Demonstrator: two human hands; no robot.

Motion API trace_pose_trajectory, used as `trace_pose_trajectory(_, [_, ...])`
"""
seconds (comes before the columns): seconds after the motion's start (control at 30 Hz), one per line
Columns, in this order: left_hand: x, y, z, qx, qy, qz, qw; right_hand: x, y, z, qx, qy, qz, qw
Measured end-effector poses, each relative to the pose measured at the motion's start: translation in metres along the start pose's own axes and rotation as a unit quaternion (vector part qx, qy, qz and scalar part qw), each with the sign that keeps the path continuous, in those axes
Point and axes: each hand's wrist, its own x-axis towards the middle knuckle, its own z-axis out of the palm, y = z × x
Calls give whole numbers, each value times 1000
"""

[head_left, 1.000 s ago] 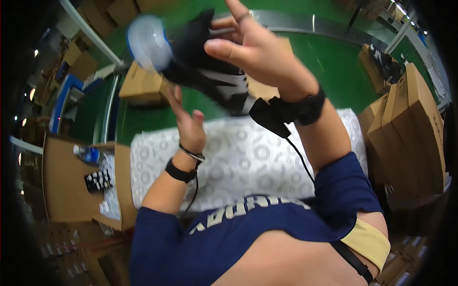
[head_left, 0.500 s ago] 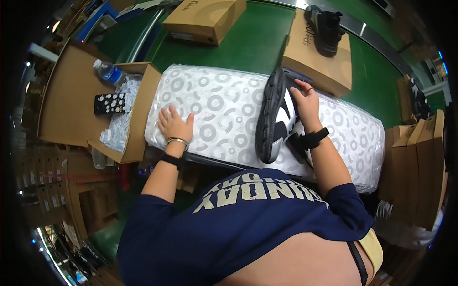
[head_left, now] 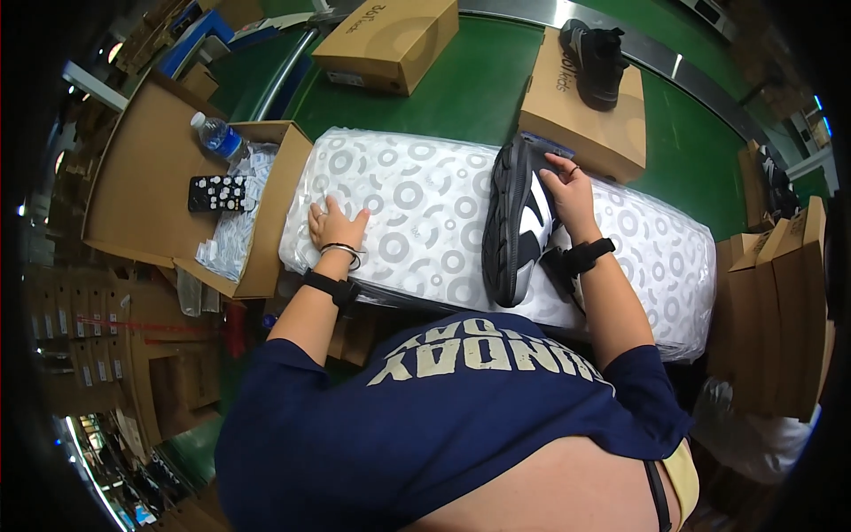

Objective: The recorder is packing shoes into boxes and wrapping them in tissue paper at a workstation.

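Observation:
A black-and-white sneaker rests tilted on its side on a stack of white wrapping paper with grey rings, its dark sole facing left. Thumb and forefinger of my right hand are closed on the sneaker's upper near its far end; the other fingers are partly hidden. Toward the left end of the stack my left hand lies on the paper with fingers spread, holding nothing. The paper is covered in clear plastic.
An open carton on the left holds small white packets, a black remote and a water bottle. Beyond the stack are a closed shoebox and another shoebox bearing a black sneaker. Several cartons stand at right.
My left hand has shifted slightly right and nearer to me on the paper, its fingers more bent. My right hand and the sneaker hold nearly the same pose. The view has shifted slightly.

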Motion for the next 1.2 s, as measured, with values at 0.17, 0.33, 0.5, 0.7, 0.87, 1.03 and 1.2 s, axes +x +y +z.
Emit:
trace_pose_trajectory(0.17, [20,12,-23,-19,-45,96,994,-10,-40,2,-319,58,-32,945])
trace_pose_trajectory(0.33, [-34,151,-136,-205,-39,614,761,-21,-163,32,45,-88,10,995])
trace_pose_trajectory(0.5, [-124,215,-142,-192,-224,766,571,-8,-151,-59,156,-117,36,980])
trace_pose_trajectory(0.7, [-91,224,-64,-85,-151,705,688,-45,-26,-148,-47,272,234,932])
trace_pose_trajectory(0.87, [-98,223,-40,93,-131,667,728,91,-89,-112,-302,165,-145,928])
trace_pose_trajectory(1.03, [-108,227,-39,101,-149,665,725,181,-78,-79,-135,-2,-79,988])
trace_pose_trajectory(1.2, [-101,224,-36,79,-157,674,718,101,-118,-68,-368,134,-231,891])
